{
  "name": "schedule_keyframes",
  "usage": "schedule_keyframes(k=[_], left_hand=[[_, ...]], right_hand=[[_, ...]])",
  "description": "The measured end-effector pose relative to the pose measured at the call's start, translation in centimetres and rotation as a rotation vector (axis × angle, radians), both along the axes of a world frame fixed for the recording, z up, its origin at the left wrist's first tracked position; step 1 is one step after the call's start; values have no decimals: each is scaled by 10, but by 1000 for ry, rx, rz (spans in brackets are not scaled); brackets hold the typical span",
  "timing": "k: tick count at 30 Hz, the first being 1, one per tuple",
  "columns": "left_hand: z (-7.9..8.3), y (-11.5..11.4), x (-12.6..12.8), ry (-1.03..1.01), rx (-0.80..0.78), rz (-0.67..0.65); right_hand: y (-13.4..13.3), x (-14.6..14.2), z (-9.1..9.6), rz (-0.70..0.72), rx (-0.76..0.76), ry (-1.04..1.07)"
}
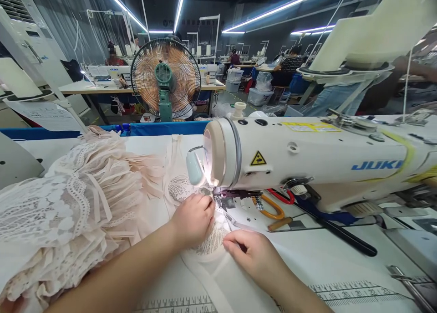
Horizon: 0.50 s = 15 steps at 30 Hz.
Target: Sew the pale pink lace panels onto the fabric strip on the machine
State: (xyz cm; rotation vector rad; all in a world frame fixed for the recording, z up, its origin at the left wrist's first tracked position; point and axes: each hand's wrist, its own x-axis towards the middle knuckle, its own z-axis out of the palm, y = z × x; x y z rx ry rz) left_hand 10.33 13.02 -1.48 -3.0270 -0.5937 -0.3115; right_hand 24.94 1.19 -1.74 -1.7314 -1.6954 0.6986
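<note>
A piece of cream lace fabric (212,241) lies on the table and runs up under the head of a white sewing machine (273,153). My left hand (194,219) rests on the lace close to the needle area, its fingers curled and pressed onto the cloth. Lower and to the right, my right hand (251,253) pinches the edge of the lace between thumb and forefinger. The machine's lamp lights the spot by my left fingertips. Those fingertips partly hide the needle and presser foot.
A heap of lace pieces (78,199) fills the table's left side. Orange-handled scissors (271,208) and a wooden-handled tool (280,223) lie beneath the machine arm. Printed rulers (355,292) mark the front edge. A large fan (166,78) stands beyond; people sit at other machines.
</note>
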Motion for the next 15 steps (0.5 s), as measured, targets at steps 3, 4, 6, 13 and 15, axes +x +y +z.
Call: schedule_keyframes(k=[3, 4, 6, 13, 15], left_hand=[[5, 0, -2, 27, -32, 36], [8, -1, -4, 40, -49, 51], [13, -6, -8, 65, -82, 93], [39, -25, -14, 447, -240, 355], [47, -26, -12, 525, -314, 439]], right_hand=[[2, 0, 0, 19, 10, -71], [1, 0, 0, 22, 2, -104], [-2, 2, 1, 25, -23, -180], [-16, 11, 5, 125, -136, -398], [-15, 12, 7, 126, -164, -423]])
